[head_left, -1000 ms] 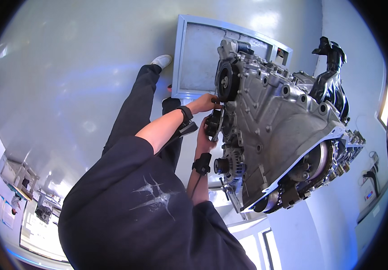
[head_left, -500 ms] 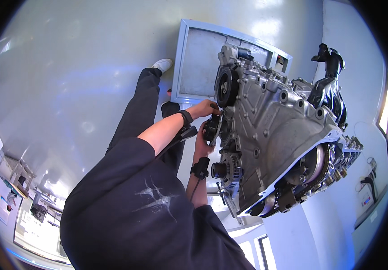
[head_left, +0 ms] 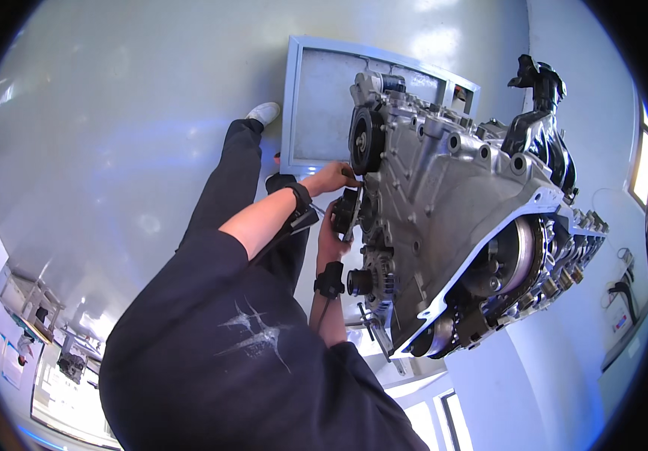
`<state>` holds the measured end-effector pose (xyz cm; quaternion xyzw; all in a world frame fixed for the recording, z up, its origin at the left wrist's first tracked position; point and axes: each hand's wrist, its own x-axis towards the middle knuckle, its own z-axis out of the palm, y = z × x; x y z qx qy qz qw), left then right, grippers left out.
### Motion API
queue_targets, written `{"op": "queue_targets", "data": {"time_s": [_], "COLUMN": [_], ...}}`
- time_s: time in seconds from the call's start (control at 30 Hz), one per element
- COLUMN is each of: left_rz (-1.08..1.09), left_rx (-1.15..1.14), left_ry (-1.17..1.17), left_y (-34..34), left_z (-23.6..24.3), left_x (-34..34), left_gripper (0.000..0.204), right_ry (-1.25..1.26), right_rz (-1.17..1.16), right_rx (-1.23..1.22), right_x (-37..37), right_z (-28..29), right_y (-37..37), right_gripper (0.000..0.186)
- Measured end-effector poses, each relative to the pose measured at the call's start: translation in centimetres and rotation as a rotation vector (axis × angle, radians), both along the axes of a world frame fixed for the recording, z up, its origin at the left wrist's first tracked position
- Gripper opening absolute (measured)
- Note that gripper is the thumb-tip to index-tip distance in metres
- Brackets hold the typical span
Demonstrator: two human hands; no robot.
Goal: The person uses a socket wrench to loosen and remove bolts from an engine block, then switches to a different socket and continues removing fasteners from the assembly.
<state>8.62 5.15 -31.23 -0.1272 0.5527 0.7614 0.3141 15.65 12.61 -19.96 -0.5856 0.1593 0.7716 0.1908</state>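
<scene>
A large grey metal engine [head_left: 444, 195] fills the right side of the view. Its side carries a black ribbed pulley [head_left: 367, 140] higher up and an alternator [head_left: 373, 278] lower down. Between these two, my right hand [head_left: 331, 239] is wrapped round a black round part with a pale metal edge [head_left: 345, 212], held close against the engine; whether it touches cannot be made out. My left hand [head_left: 331, 178] is just above that part, its fingers pinched together near the part's upper end, below the pulley. What those fingertips hold is too small to tell.
The engine is over a blue-grey framed stand base [head_left: 288, 113]. A black manifold [head_left: 542, 135] sticks up at the engine's far side. The open end shows a chain [head_left: 538, 274]. Workbenches [head_left: 30, 301] and another engine [head_left: 72, 366] are far off at the left.
The whole view has shifted slightly, so the engine appears a little further left. Both hands keep their places at the black round part.
</scene>
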Motion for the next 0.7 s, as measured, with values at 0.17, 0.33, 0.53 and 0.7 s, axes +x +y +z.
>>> {"op": "queue_targets", "data": {"time_s": [0.17, 0.33, 0.53, 0.7], "left_rz": [-0.181, -0.055, -0.134, -0.066], "left_rx": [-0.135, -0.057, -0.101, -0.097], "left_ry": [-0.110, -0.165, -0.189, -0.112], "left_y": [-0.3, 0.0, 0.0, 0.2], "left_z": [1.5, 2.5, 1.8, 0.4], "left_x": [-0.8, 0.1, -0.5, -0.2], "left_gripper": [0.035, 0.033, 0.034, 0.032], "right_ry": [0.020, -0.012, -0.034, 0.064], "right_rz": [-0.054, -0.034, 0.000, -0.012], "right_rx": [0.005, -0.014, -0.007, -0.015], "right_x": [0.7, 0.7, 0.6, 1.1], "right_z": [-0.3, 0.0, -0.4, -1.2], "right_y": [0.2, 0.3, 0.6, 0.7], "right_gripper": [0.045, 0.046, 0.042, 0.046]}}
